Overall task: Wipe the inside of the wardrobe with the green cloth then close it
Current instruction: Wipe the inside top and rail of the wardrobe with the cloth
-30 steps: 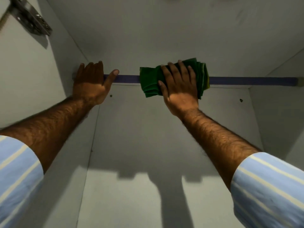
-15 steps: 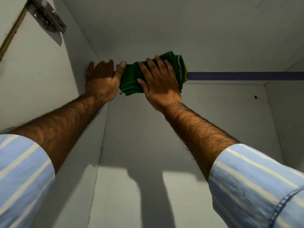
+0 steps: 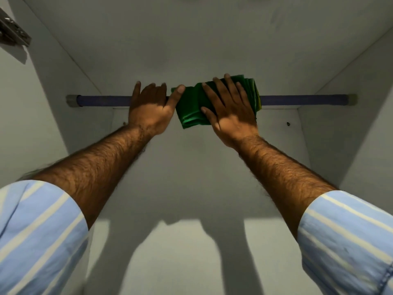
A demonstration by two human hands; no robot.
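Two hands on the blue hanging rail (image 3: 302, 100) inside the white wardrobe (image 3: 191, 39), right hand (image 3: 230, 109) wrapping the folded green cloth (image 3: 191, 109) around the rail's middle, left hand (image 3: 150, 107) gripping bare rail, thumb touching the cloth.

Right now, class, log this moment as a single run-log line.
step: wiping rail | right hand: green cloth wrapped over blue rail | left hand: gripping rail beside cloth | wardrobe: open

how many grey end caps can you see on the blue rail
2: one end cap where the blue rail meets the left wall, the other end cap at the right wall. Nothing suggests more, though the hands cover the rail's middle.
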